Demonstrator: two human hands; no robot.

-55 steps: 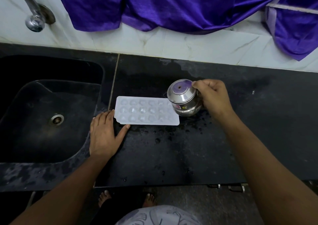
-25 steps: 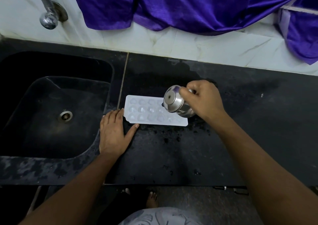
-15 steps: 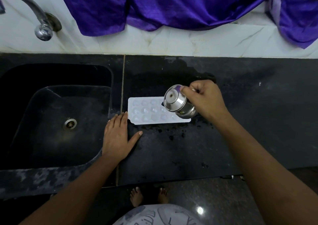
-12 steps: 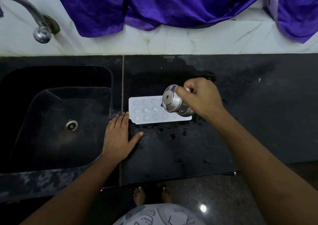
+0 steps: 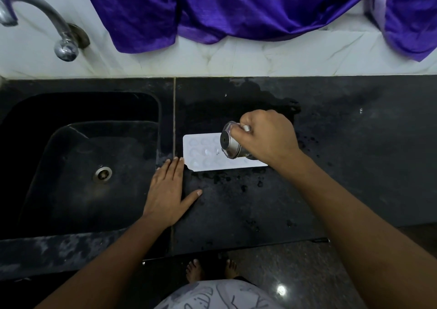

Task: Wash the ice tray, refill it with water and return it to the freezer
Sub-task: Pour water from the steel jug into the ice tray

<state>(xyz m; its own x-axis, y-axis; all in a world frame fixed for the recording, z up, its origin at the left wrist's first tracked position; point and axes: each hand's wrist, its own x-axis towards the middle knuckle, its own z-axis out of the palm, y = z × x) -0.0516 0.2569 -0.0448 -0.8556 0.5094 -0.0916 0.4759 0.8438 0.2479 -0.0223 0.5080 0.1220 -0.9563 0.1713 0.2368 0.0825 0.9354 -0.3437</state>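
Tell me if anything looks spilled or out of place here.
Yes: water is spilled on the counter. Small droplets dot it in front of the tray, and a wet patch spreads behind it. The right hand holds a steel pot tilted over the tray.

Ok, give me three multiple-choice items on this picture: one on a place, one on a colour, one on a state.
1. Where does the ice tray lie? A in the sink; B on the black counter; C on the floor.
2. What colour is the cloth hanging against the wall? A purple; B green; C white.
3. How is the steel pot in the right hand held? A upright on the counter; B tipped over the tray; C lying in the sink.
Key: 1 B, the tray lies flat on the counter, by the fingertips of the left hand. 2 A, its folds are plainly purple. 3 B, the pot leans sideways above the tray's right part, gripped by the hand.
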